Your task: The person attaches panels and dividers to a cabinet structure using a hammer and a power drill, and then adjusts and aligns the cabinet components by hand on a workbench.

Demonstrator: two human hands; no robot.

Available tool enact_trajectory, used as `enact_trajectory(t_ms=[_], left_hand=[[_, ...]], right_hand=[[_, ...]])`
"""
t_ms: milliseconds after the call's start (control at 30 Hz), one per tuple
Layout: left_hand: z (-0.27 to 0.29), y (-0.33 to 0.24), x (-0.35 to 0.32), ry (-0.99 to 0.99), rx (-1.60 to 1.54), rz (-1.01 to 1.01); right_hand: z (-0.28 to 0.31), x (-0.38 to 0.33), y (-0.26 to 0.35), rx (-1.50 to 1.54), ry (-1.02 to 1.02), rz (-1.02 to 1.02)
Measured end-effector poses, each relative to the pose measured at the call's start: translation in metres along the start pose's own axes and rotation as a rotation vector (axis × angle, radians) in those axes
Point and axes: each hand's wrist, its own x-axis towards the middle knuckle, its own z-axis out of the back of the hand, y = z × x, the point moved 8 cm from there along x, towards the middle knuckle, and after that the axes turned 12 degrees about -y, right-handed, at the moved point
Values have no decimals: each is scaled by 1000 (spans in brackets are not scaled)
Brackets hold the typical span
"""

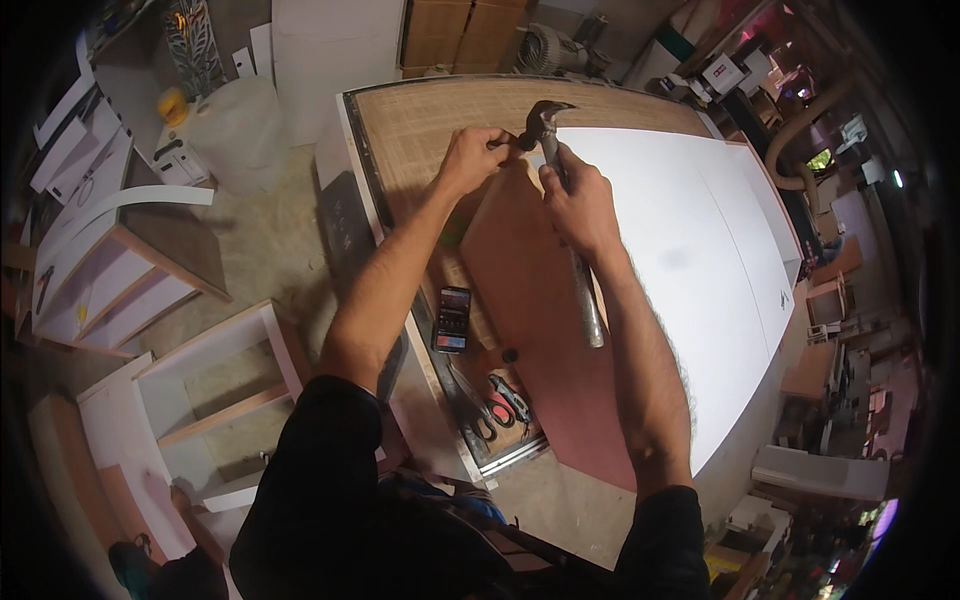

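Observation:
My right hand [582, 203] is closed round the handle of a claw hammer [587, 312], just below its head. The hammer's head points up and away from me, and its long grip hangs down along my forearm. Close beside the head, my left hand [474, 160] has its fingers pinched together at the far corner of a large panelled piece. What they pinch is too small to make out. That piece has a white panel [680, 240] on the right and a reddish-brown panel [540, 300] facing me, and lies on a wood-topped workbench [420, 115].
On the bench's near end lie a phone [453, 320], black-handled scissors [485, 425] and a small red-and-black tool [510, 400]. Open cabinet frames [220, 390] stand on the floor at left, beside a curved white strip [150, 198]. A motor [545, 48] sits beyond the bench.

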Motion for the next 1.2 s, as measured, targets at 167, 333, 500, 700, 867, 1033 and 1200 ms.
enact_trajectory(t_ms=[167, 333, 500, 700, 867, 1033, 1200], left_hand=[[-2, 5, -1, 4, -57, 42], [-2, 12, 2, 24, -41, 49], [0, 10, 1, 32, -74, -4], [-2, 17, 0, 69, -155, 39], [-4, 31, -20, -29, -445, 115], [-6, 38, -25, -107, -283, 79], [-8, 43, -23, -121, -290, 61]], right_hand=[[6, 0, 12, -26, -107, 131], [-3, 5, -6, -10, -7, 36], [-4, 11, -5, -68, -64, 173], [2, 8, -10, -18, -128, 144], [-1, 5, -11, -6, -128, 154], [-11, 7, -19, -62, -93, 114], [-10, 3, -21, -1, -118, 88]])
